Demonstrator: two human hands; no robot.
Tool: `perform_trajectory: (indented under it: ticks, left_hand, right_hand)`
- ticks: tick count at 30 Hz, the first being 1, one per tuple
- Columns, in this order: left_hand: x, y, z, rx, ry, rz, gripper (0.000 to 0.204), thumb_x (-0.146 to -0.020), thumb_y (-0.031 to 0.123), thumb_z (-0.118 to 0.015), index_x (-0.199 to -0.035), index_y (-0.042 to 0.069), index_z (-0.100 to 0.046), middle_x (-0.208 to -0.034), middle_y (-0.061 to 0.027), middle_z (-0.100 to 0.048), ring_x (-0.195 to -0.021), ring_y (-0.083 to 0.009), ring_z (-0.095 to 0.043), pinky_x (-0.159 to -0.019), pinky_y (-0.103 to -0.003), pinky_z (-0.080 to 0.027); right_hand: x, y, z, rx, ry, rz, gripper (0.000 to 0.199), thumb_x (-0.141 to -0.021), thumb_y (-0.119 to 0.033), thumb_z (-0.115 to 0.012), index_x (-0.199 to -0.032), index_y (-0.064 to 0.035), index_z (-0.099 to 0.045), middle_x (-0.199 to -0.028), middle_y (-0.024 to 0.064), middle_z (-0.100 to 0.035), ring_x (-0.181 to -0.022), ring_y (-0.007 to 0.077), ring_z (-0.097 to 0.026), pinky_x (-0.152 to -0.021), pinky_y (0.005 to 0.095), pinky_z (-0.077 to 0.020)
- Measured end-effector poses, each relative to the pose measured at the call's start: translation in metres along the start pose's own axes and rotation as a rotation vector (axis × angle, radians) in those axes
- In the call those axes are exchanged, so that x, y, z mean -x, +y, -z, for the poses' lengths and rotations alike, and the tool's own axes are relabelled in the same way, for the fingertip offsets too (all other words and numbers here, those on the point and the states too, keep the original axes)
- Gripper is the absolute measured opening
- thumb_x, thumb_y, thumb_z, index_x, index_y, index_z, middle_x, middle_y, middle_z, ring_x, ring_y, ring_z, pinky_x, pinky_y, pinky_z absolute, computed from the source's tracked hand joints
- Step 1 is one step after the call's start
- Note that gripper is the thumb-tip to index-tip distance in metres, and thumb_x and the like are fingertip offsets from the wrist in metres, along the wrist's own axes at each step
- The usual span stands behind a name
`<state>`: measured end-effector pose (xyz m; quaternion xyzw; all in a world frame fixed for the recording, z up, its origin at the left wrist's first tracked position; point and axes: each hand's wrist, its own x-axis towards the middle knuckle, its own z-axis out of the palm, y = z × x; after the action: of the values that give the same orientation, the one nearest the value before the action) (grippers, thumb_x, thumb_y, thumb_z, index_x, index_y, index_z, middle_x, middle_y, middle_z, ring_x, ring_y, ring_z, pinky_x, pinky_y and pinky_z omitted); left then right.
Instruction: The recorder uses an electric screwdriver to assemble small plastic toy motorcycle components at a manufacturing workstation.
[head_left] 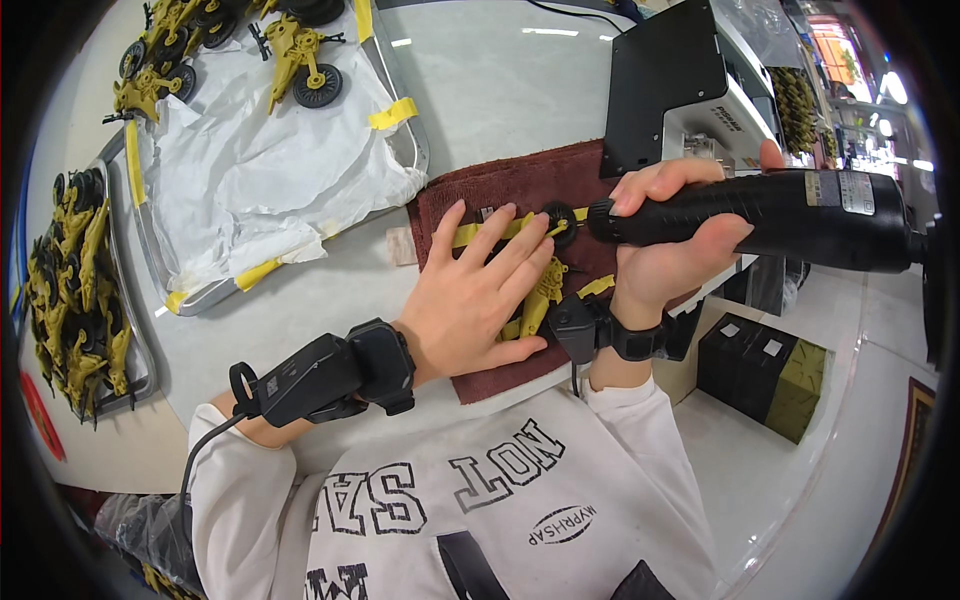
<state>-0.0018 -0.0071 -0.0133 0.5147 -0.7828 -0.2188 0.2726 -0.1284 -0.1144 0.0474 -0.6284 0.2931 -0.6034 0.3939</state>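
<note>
Fingers spread, my left hand [470, 295] lies over a yellow toy motorcycle [543, 295] and presses it against a folded brown cloth [485, 385]. Much of the toy is hidden under that hand. A small black wheel [564, 226] shows just past the fingertips. My right hand [660, 265] is closed around a black electric screwdriver [775, 215], held level with its nose pointing left. Its bit reaches close to the wheel; whether it touches a screw is too small to tell.
A metal tray [420, 150] lined with crumpled white paper holds several yellow motorcycles at the back left. Another tray [148, 375], heaped with similar toys, stands at far left. A black-and-white machine [660, 90] is beyond the cloth. A dark box [750, 370] sits at right.
</note>
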Motion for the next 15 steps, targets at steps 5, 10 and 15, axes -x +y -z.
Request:
perform_trajectory:
  ticks: [5, 10, 15]
  left_hand:
    - [-0.002, -0.001, 0.001, -0.010, -0.006, 0.016, 0.083, -0.068, 0.051, -0.067, -0.133, 0.006, -0.041, -0.142, -0.0098, -0.036, -0.129, -0.0314, -0.034, -0.105, -0.056, -0.017]
    - [-0.005, 0.000, 0.001, -0.050, -0.012, 0.009, 0.089, -0.067, 0.052, -0.066, -0.137, 0.005, -0.037, -0.142, -0.0108, -0.036, -0.128, -0.0316, -0.035, -0.105, -0.055, -0.018]
    - [-0.002, 0.000, 0.001, -0.113, -0.034, 0.033, 0.089, -0.067, 0.053, -0.064, -0.137, 0.004, -0.037, -0.141, -0.0125, -0.037, -0.126, -0.0325, -0.037, -0.104, -0.054, -0.020]
  right_hand:
    - [0.000, 0.004, -0.002, 0.053, -0.025, -0.005, 0.074, -0.087, -0.054, -0.054, -0.136, -0.0109, -0.019, -0.069, 0.0085, -0.052, -0.047, 0.0178, -0.052, -0.045, 0.0327, -0.0449]
    - [0.001, 0.002, -0.006, 0.071, -0.049, -0.007, 0.074, -0.085, -0.044, -0.062, -0.134, -0.0069, -0.021, -0.071, 0.0091, -0.052, -0.047, 0.0180, -0.052, -0.045, 0.0333, -0.0457]
    - [0.002, 0.001, -0.005, 0.134, -0.086, 0.045, 0.074, -0.085, -0.046, -0.061, -0.133, -0.0066, -0.021, -0.071, 0.0090, -0.053, -0.048, 0.0187, -0.052, -0.048, 0.0342, -0.0474]
